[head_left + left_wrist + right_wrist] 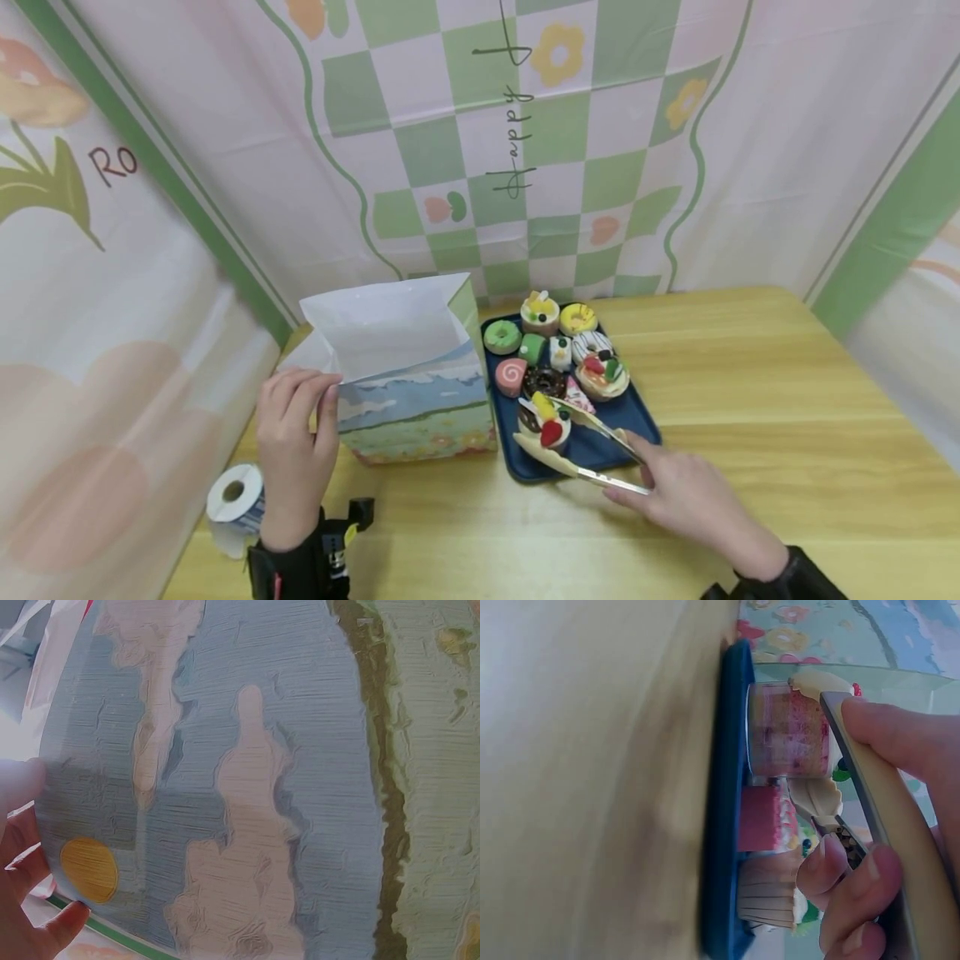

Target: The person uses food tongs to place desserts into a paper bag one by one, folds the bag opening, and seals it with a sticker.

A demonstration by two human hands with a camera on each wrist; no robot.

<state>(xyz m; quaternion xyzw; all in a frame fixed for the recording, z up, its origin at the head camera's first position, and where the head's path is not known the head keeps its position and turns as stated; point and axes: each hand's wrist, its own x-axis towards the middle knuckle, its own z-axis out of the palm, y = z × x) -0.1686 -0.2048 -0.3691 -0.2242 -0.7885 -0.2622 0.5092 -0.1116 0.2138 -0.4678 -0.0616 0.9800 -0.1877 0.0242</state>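
Note:
My left hand (296, 437) pinches the upper left edge of an open paper bag (416, 408) printed with sky and meadow. In the left wrist view its fingertips (67, 922) lie against the bag's rim, beside a yellow dot. With my right hand (693, 500) I grip metal tongs (611, 481) with cream-coloured tips. The tips lie on either side of a small cake (552, 432) topped with a strawberry, at the front of a dark blue tray (626, 415). From the right wrist, this cake (787, 731) shows pink and tan layers in a clear cup, close to the tray floor.
Several toy pastries share the tray, among them a green donut (502, 337), a chocolate donut (545, 383), a pink swirl roll (511, 377) and a fruit tart (602, 377). Left of the bag, a label roll (236, 493) stands on the wooden table (750, 392). Printed curtains enclose the table.

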